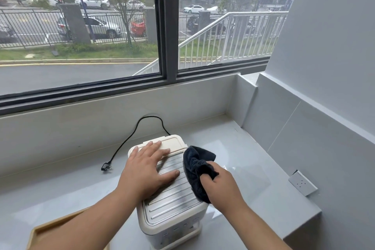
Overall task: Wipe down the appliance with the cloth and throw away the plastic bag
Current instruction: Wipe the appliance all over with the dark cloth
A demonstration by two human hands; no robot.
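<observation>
Reaching in from seven o'clock, left hand (146, 170) pressed flat and released on the ribbed metal top of the appliance (172, 193), fingers spread and pointing toward one o'clock, fingertips touching the cream lid panel at the far end, thumb lying across the ridges toward three o'clock; coming in from five o'clock, right hand (220, 185) clenched around a bunched dark cloth (197, 170), knuckles up, wrist over the appliance's right edge; both forearms bare. Underneath, a pale grey glossy counter (253, 168) running into a corner, with a low grey upstand behind it; above that, a wide dark-framed window (168, 26) showing a road, parked cars, trees and white stair railings; at three o'clock, a grey wall carrying a wall socket (302, 183); at eight o'clock, the corner of a wooden tray (52, 229) at the frame's lower edge. From the back of the appliance at twelve o'clock, a black power cord (134, 134) looping up and trailing off toward ten o'clock, its plug (106, 167) lying loose on the counter. Appliance standing upright at the centre, directly beneath both hands; cloth draped against its upper right side, at two o'clock from the left hand, held fast in the right; plastic bag not seen anywhere.
</observation>
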